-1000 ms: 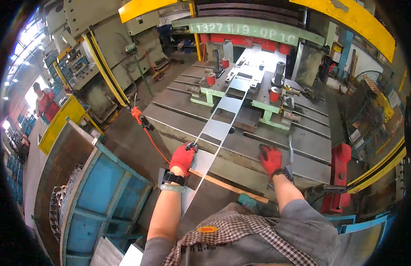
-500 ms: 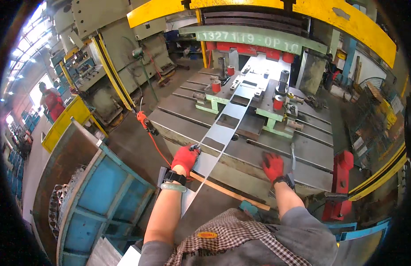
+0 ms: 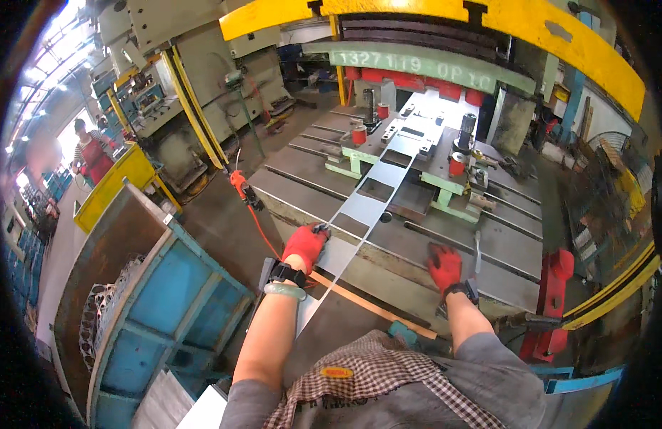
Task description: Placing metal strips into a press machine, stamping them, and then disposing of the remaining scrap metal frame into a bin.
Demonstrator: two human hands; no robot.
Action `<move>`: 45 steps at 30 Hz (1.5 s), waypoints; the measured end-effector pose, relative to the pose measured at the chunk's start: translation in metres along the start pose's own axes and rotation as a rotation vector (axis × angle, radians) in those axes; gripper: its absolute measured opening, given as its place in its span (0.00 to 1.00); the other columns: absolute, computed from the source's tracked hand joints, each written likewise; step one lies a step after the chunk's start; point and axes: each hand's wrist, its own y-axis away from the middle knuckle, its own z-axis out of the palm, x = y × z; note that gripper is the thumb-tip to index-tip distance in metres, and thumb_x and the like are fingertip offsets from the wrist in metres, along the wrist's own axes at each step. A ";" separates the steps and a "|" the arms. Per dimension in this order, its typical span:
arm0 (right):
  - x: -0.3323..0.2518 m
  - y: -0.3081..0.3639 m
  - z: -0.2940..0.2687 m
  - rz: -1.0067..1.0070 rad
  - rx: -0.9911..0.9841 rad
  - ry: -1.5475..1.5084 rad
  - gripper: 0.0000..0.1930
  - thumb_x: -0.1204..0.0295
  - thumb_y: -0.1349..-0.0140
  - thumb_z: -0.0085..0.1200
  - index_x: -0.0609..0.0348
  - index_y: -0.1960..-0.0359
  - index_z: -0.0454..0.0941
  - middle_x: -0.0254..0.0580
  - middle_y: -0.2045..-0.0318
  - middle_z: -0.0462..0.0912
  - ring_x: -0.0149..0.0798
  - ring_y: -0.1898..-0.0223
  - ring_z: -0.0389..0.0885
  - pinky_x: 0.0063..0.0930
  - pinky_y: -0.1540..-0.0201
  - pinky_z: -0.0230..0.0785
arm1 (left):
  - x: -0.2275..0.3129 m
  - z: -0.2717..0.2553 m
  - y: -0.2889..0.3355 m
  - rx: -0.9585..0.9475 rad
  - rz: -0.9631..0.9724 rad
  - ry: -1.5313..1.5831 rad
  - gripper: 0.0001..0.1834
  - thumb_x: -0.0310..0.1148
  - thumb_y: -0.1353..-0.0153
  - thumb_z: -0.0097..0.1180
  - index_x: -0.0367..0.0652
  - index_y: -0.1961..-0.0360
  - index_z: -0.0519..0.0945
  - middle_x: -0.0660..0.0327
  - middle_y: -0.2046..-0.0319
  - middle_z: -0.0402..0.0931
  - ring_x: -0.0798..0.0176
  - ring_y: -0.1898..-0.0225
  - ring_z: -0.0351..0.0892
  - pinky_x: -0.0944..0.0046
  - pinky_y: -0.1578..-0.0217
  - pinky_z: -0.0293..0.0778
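My left hand [image 3: 307,244], in a red glove with dark fingertips, is closed on the left edge of a long perforated metal strip [image 3: 363,209]. The strip runs from beside my left forearm, over the front edge of the press bed [image 3: 434,247], into the die [image 3: 445,170]. Large rectangular openings line its length. My right hand [image 3: 445,267], also red-gloved, lies on the bed near its front edge, fingers spread and holding nothing. A slim light-coloured tool [image 3: 478,252] rests just right of it.
A blue bin [image 3: 159,293] with metal scrap stands at left. An orange air gun [image 3: 239,184] hangs by the bed's left corner. Overhead spans a yellow beam [image 3: 409,14]. A red post [image 3: 556,304] stands right. A person in a red apron [image 3: 95,159] is far left.
The view has shifted slightly, moving the scene a little right and up. Both hands keep nearly the same places on the strip and bed. The distant person has changed posture.
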 end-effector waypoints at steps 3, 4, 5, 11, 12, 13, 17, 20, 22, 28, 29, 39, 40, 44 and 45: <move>0.005 -0.001 0.007 -0.016 0.001 -0.036 0.22 0.60 0.51 0.54 0.48 0.52 0.74 0.43 0.53 0.74 0.51 0.51 0.69 0.43 0.49 0.62 | 0.004 -0.002 0.001 0.008 0.031 0.001 0.17 0.38 0.44 0.51 0.40 0.57 0.77 0.51 0.67 0.79 0.55 0.66 0.78 0.61 0.63 0.70; 0.006 -0.001 0.009 -0.018 -0.003 -0.047 0.22 0.60 0.51 0.54 0.48 0.52 0.74 0.43 0.53 0.73 0.51 0.51 0.69 0.43 0.49 0.62 | 0.004 -0.002 0.002 0.009 0.036 -0.004 0.18 0.39 0.44 0.51 0.40 0.56 0.77 0.51 0.66 0.79 0.54 0.65 0.78 0.61 0.62 0.70; 0.008 -0.001 0.010 -0.009 -0.012 -0.044 0.22 0.60 0.51 0.55 0.47 0.52 0.74 0.44 0.53 0.73 0.51 0.51 0.69 0.43 0.49 0.62 | 0.005 -0.003 0.003 0.023 0.048 -0.021 0.19 0.40 0.45 0.50 0.41 0.56 0.77 0.50 0.65 0.79 0.51 0.62 0.77 0.59 0.60 0.70; 0.009 0.003 0.009 0.027 -0.047 -0.019 0.22 0.60 0.51 0.55 0.46 0.51 0.74 0.44 0.54 0.74 0.52 0.51 0.68 0.44 0.47 0.60 | 0.011 -0.003 0.008 0.035 0.060 -0.029 0.20 0.43 0.46 0.50 0.43 0.56 0.77 0.47 0.61 0.77 0.46 0.55 0.75 0.56 0.55 0.69; 0.009 0.003 0.009 0.028 -0.045 -0.016 0.22 0.60 0.51 0.54 0.46 0.51 0.74 0.44 0.54 0.73 0.52 0.50 0.68 0.44 0.47 0.60 | 0.010 -0.004 0.008 0.026 0.060 -0.031 0.20 0.43 0.46 0.50 0.43 0.55 0.77 0.47 0.61 0.77 0.46 0.55 0.75 0.56 0.55 0.69; 0.008 0.003 0.009 0.025 -0.025 -0.012 0.23 0.60 0.50 0.54 0.46 0.51 0.73 0.44 0.54 0.73 0.53 0.50 0.68 0.45 0.47 0.59 | 0.009 -0.004 0.007 0.011 0.044 -0.029 0.20 0.43 0.46 0.50 0.43 0.55 0.77 0.47 0.61 0.77 0.46 0.55 0.75 0.56 0.55 0.69; 0.008 0.002 0.014 -0.017 0.050 0.010 0.21 0.64 0.52 0.54 0.48 0.53 0.74 0.47 0.56 0.74 0.53 0.55 0.70 0.44 0.50 0.62 | -0.009 0.009 0.001 0.059 0.056 -0.026 0.19 0.41 0.43 0.50 0.42 0.54 0.77 0.53 0.66 0.79 0.54 0.65 0.78 0.61 0.62 0.70; 0.010 0.002 0.016 0.014 0.003 0.026 0.21 0.62 0.51 0.54 0.48 0.52 0.73 0.47 0.56 0.74 0.53 0.53 0.69 0.44 0.49 0.61 | -0.042 0.032 -0.009 0.039 0.115 0.096 0.18 0.39 0.42 0.50 0.40 0.55 0.77 0.58 0.70 0.79 0.65 0.70 0.75 0.66 0.67 0.70; 0.011 0.002 0.014 0.031 -0.033 0.068 0.23 0.59 0.50 0.54 0.47 0.50 0.72 0.46 0.54 0.73 0.52 0.50 0.68 0.45 0.47 0.60 | -0.069 0.056 -0.015 -0.040 -0.026 0.175 0.17 0.38 0.41 0.51 0.40 0.54 0.76 0.62 0.71 0.77 0.70 0.72 0.71 0.67 0.70 0.68; 0.001 0.000 0.002 0.046 -0.053 -0.001 0.23 0.59 0.51 0.55 0.49 0.51 0.73 0.46 0.54 0.73 0.52 0.52 0.68 0.44 0.48 0.60 | -0.113 0.124 -0.034 -0.016 -0.046 0.406 0.17 0.38 0.42 0.53 0.43 0.53 0.75 0.60 0.76 0.76 0.70 0.75 0.70 0.66 0.71 0.68; 0.000 -0.001 0.001 0.038 -0.049 -0.007 0.23 0.59 0.51 0.55 0.49 0.51 0.73 0.46 0.54 0.73 0.52 0.52 0.68 0.44 0.48 0.60 | -0.109 0.129 -0.041 -0.009 -0.086 0.396 0.17 0.38 0.42 0.52 0.44 0.53 0.76 0.60 0.75 0.76 0.70 0.74 0.70 0.66 0.70 0.68; -0.002 0.001 0.000 0.058 -0.080 0.045 0.23 0.59 0.49 0.54 0.46 0.49 0.72 0.46 0.52 0.71 0.53 0.50 0.66 0.46 0.45 0.56 | -0.017 0.082 -0.096 -0.023 0.075 0.240 0.13 0.38 0.44 0.53 0.39 0.64 0.79 0.61 0.76 0.77 0.68 0.73 0.70 0.65 0.69 0.67; -0.002 0.000 0.001 0.070 -0.099 0.031 0.23 0.58 0.49 0.54 0.46 0.49 0.72 0.46 0.52 0.71 0.53 0.49 0.65 0.46 0.45 0.56 | -0.009 0.076 -0.098 -0.022 0.112 0.239 0.14 0.38 0.44 0.53 0.39 0.64 0.79 0.60 0.75 0.77 0.66 0.72 0.71 0.64 0.67 0.68; -0.001 -0.001 0.003 0.060 -0.074 0.018 0.24 0.57 0.49 0.53 0.46 0.49 0.71 0.47 0.53 0.71 0.52 0.49 0.65 0.46 0.45 0.56 | 0.019 0.063 -0.110 -0.050 0.141 0.073 0.13 0.38 0.45 0.53 0.39 0.65 0.79 0.52 0.71 0.79 0.57 0.71 0.75 0.60 0.67 0.69; -0.001 -0.001 0.003 0.052 -0.076 0.025 0.24 0.57 0.49 0.53 0.46 0.49 0.71 0.47 0.53 0.71 0.52 0.50 0.66 0.45 0.46 0.56 | 0.024 0.061 -0.113 -0.042 0.166 0.042 0.14 0.39 0.45 0.53 0.39 0.66 0.79 0.51 0.72 0.79 0.55 0.70 0.76 0.59 0.67 0.69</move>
